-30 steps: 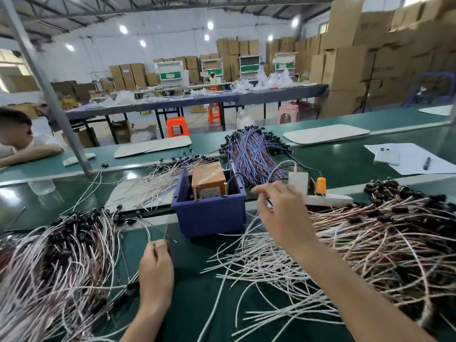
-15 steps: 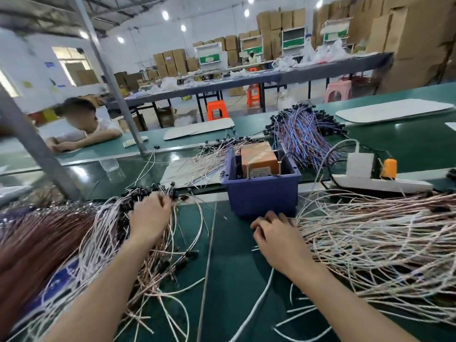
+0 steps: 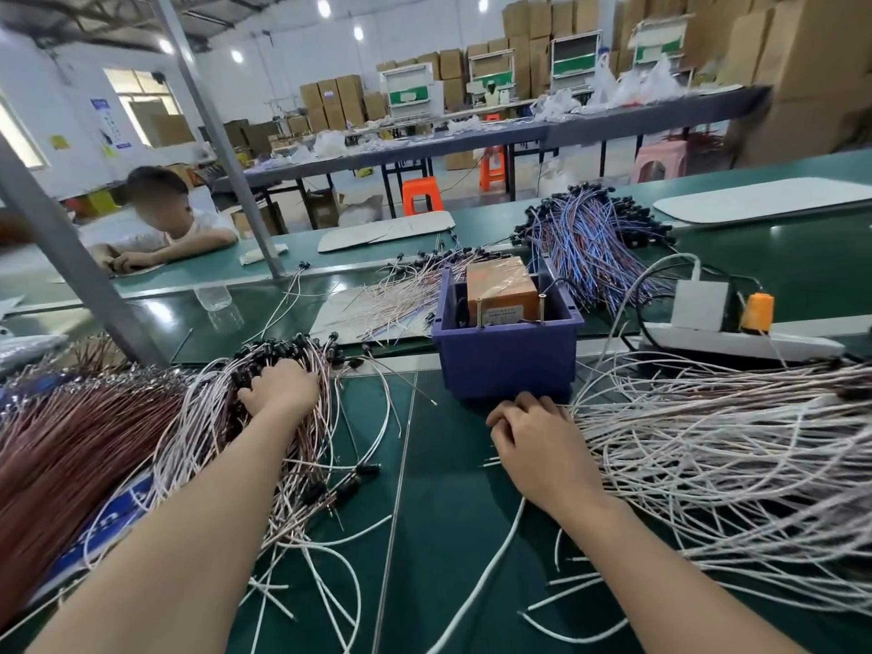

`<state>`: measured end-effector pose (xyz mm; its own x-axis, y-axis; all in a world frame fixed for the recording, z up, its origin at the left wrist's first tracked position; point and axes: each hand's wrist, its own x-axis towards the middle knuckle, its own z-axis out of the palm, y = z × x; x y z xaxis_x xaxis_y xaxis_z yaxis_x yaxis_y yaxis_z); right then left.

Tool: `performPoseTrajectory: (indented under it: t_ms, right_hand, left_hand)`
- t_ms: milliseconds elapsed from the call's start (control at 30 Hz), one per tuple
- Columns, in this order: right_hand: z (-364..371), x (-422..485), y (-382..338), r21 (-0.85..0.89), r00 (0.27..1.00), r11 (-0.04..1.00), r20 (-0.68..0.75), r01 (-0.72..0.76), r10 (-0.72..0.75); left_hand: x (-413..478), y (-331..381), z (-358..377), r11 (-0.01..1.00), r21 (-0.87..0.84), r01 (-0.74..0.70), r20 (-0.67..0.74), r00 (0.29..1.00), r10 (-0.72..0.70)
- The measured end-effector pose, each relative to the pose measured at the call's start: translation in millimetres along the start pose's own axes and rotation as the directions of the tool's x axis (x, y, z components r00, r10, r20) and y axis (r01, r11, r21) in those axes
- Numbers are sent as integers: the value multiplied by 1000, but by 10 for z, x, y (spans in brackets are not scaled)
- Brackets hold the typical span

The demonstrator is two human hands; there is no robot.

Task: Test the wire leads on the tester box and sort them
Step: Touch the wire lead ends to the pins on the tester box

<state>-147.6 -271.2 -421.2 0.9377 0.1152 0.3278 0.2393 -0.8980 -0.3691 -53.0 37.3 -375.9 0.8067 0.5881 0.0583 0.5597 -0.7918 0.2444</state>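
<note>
An orange tester box (image 3: 500,287) sits inside a blue bin (image 3: 507,356) at the middle of the green bench. My left hand (image 3: 278,387) rests on the black-capped ends of a pile of white and pink wire leads (image 3: 264,446) left of the bin, fingers curled into them. My right hand (image 3: 538,441) lies in front of the bin at the near ends of a large pile of white wire leads (image 3: 717,455), fingers bent around a few lead tips. Whether either hand pinches a single lead is hidden.
A brown wire bundle (image 3: 71,446) lies far left. Blue and purple leads (image 3: 590,243) and thin pale leads (image 3: 401,295) lie behind the bin. A white power strip (image 3: 736,342) with an orange plug is at the right. A slanted metal post (image 3: 80,276) and a seated person (image 3: 160,219) are at the left.
My left hand moved forward from the near bench onto the left pile's black ends. My right hand dropped from beside the power strip to the bench in front of the bin. The view swung left.
</note>
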Motion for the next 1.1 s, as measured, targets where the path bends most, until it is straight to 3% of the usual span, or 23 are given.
performPoseTrajectory:
  t_ms: [100, 167, 267, 333, 400, 500, 600, 733, 867, 967, 1100]
  right_hand:
    - [-12, -10, -6, 19, 1000, 1000, -12, 6, -5]
    - [-17, -13, -5, 39, 1000, 999, -21, 7, -7]
    - [-14, -22, -3, 89, 998, 996, -54, 23, -19]
    - [-30, -40, -24, 149, 992, 987, -123, 56, -38]
    - [-58, -51, -41, 190, 974, 977, -217, 101, -58]
    - [-126, -75, -39, 303, 945, 940, -322, 158, -55]
    - [-165, -145, 9, 480, 946, 854, -322, 201, -42]
    - [-168, -165, 23, 561, 950, 792, -301, 241, -75]
    - [-173, -150, -29, 686, 978, 709, -205, 165, -29]
    - [-214, -176, -65, 856, 994, 513, -100, 61, 49]
    - [-330, -152, -111, 992, 992, 116, 36, -50, 118]
  left_hand:
    - [-46, -2, -55, 961, -260, 94, 6, 995, -96]
    - [-187, 46, -142, 848, -526, 70, -43, 993, -109]
    - [-623, 255, -336, 525, -822, -218, -237, 971, 32]
    - [-1038, 416, -451, 379, -809, -449, -413, 893, 178]
    - [-1480, 562, -391, 283, -766, -578, -490, 809, 325]
    - [-2045, 749, -39, 257, -694, -673, -506, 709, 491]
    - [-2240, 812, 297, 242, -658, -713, -487, 648, 586]
    - [-2140, 762, 434, 219, -689, -691, -502, 673, 543]
    - [-2110, 760, 478, 226, -699, -679, -488, 683, 543]
    - [-2108, 779, 463, 219, -681, -699, -490, 657, 573]
    - [-2114, 775, 457, 195, -687, -700, -463, 629, 625]
